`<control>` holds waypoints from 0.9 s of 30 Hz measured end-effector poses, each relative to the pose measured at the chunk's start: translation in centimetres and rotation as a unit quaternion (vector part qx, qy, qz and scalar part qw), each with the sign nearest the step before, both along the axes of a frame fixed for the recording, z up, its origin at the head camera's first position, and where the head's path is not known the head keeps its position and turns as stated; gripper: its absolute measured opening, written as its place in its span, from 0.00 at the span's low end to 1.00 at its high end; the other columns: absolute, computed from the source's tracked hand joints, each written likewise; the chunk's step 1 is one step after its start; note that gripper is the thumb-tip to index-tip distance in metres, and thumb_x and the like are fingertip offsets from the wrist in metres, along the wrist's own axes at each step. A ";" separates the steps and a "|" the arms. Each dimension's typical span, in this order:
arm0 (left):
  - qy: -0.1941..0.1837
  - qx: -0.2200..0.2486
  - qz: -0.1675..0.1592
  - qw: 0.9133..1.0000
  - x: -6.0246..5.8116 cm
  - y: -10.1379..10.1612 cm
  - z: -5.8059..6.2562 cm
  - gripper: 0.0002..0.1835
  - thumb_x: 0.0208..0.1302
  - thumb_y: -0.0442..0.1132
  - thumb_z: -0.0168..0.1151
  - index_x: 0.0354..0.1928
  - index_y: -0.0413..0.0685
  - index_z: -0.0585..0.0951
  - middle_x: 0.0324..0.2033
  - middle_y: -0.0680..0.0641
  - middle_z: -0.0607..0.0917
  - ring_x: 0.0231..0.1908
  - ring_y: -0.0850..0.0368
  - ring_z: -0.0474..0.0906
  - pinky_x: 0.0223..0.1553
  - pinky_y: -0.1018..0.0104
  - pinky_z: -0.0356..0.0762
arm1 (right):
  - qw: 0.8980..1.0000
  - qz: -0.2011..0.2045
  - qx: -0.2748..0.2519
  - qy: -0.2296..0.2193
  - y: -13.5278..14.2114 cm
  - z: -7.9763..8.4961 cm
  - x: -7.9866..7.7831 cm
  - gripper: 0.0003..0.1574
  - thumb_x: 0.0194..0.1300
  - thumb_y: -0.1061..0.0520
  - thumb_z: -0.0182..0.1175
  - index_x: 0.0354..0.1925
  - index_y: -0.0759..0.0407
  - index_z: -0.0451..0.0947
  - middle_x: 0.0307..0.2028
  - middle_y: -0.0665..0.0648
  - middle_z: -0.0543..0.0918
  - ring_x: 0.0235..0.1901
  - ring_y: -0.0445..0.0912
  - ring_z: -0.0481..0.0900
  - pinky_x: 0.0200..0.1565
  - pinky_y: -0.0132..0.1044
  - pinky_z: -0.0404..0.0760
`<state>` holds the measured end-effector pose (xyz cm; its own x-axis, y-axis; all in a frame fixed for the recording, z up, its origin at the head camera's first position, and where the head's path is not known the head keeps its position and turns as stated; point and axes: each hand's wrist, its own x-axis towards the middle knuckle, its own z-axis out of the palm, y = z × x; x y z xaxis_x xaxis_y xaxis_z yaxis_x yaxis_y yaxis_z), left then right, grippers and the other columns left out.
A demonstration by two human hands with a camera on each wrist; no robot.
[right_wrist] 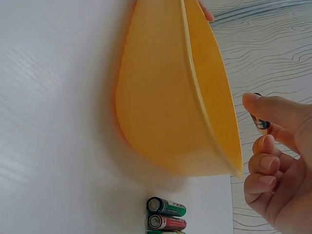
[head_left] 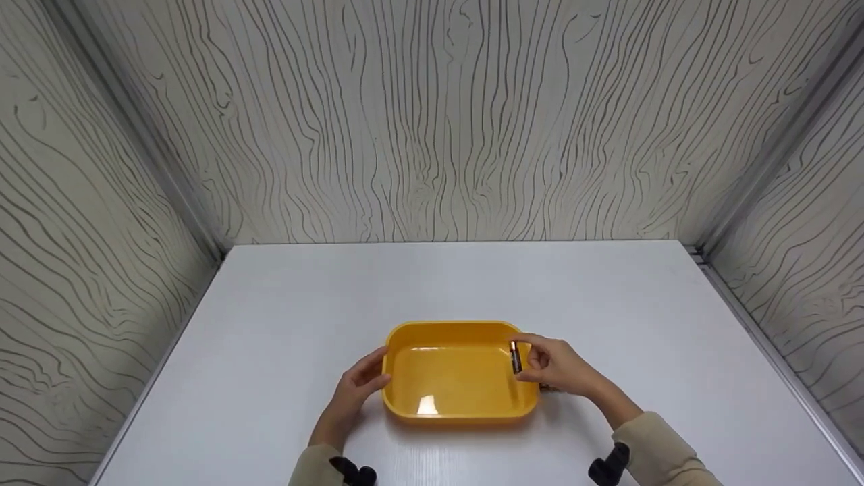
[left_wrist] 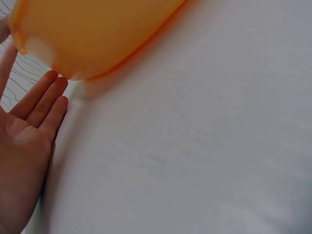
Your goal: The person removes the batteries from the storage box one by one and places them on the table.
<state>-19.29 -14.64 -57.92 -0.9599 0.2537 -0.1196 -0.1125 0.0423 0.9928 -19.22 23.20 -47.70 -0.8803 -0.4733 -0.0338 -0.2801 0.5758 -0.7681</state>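
Note:
A yellow rectangular tray [head_left: 462,420] sits on the white table, its inside floor bare where it shows. Between thumb and index finger, my right hand [head_left: 557,364] pinches a small dark battery [head_left: 516,358] with a copper-coloured end, above the tray's right part. The right wrist view has this battery [right_wrist: 260,122] up beyond the rim, with the other fingers curled towards the palm. My left hand [head_left: 354,388] touches the tray's left side, its fingers [left_wrist: 45,105] extended in the left wrist view.
More batteries lie side by side on the table just right of the tray, a green one [right_wrist: 168,206], a red one [right_wrist: 168,223] and part of another green one [right_wrist: 165,232]. The white table [head_left: 270,324] is bounded by wood-grain patterned walls [head_left: 432,121] behind and at both sides.

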 end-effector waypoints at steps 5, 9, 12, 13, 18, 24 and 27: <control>-0.004 -0.003 0.004 1.000 0.1 0.0 0.2 0.33 0.64 0.49 0.62 0.70 0.54 0.66 0.69 0.46 0.71 0.66 0.54 0.71 0.69 0.61 0.69 | 1.000 -0.009 -0.011 0.002 1.4 -0.2 0.2 0.37 0.57 0.54 0.69 0.61 0.67 0.70 0.24 0.47 0.70 0.22 0.30 0.65 0.24 0.23 0.69; -0.004 -0.006 0.006 1.000 0.1 0.0 0.2 0.33 0.64 0.50 0.62 0.70 0.54 0.67 0.68 0.46 0.72 0.65 0.54 0.71 0.70 0.60 0.69 | 1.000 -0.018 -0.023 0.008 2.4 -0.4 0.4 0.37 0.56 0.55 0.69 0.61 0.68 0.70 0.24 0.47 0.71 0.22 0.30 0.65 0.25 0.23 0.69; 0.003 -0.005 0.003 1.000 0.0 0.0 0.2 0.33 0.65 0.48 0.62 0.70 0.52 0.66 0.68 0.44 0.72 0.65 0.52 0.71 0.69 0.60 0.69 | 0.999 -0.022 -0.026 0.019 3.1 -0.6 0.6 0.37 0.56 0.55 0.69 0.61 0.67 0.70 0.24 0.46 0.71 0.22 0.29 0.65 0.25 0.23 0.69; 0.004 -0.005 0.002 1.000 0.0 0.0 0.2 0.33 0.65 0.48 0.61 0.70 0.52 0.66 0.68 0.43 0.72 0.65 0.53 0.72 0.69 0.60 0.70 | 0.999 -0.022 -0.026 0.023 3.4 -0.7 0.6 0.37 0.56 0.55 0.69 0.60 0.67 0.70 0.24 0.46 0.71 0.22 0.29 0.65 0.25 0.23 0.69; 0.007 -0.007 0.001 1.000 -0.1 0.0 0.1 0.33 0.65 0.48 0.61 0.70 0.50 0.66 0.67 0.43 0.72 0.63 0.56 0.73 0.67 0.63 0.72 | 0.999 -0.028 -0.021 0.027 4.3 -1.0 1.0 0.35 0.57 0.56 0.68 0.61 0.66 0.70 0.23 0.44 0.70 0.22 0.29 0.64 0.25 0.24 0.69; 0.001 -0.007 0.005 1.000 0.0 0.0 0.1 0.33 0.64 0.49 0.62 0.70 0.52 0.67 0.68 0.44 0.72 0.64 0.55 0.73 0.67 0.64 0.72 | 0.999 -0.040 -0.018 0.028 5.1 -1.1 1.1 0.36 0.57 0.56 0.68 0.61 0.67 0.70 0.24 0.45 0.71 0.23 0.29 0.64 0.24 0.24 0.67; -0.006 -0.006 0.006 1.000 0.0 0.1 0.1 0.33 0.63 0.49 0.63 0.69 0.55 0.67 0.68 0.46 0.72 0.64 0.54 0.72 0.68 0.62 0.70 | 0.998 -0.047 -0.012 0.025 5.6 -1.5 1.1 0.36 0.57 0.55 0.68 0.60 0.67 0.70 0.24 0.45 0.70 0.23 0.29 0.64 0.24 0.24 0.67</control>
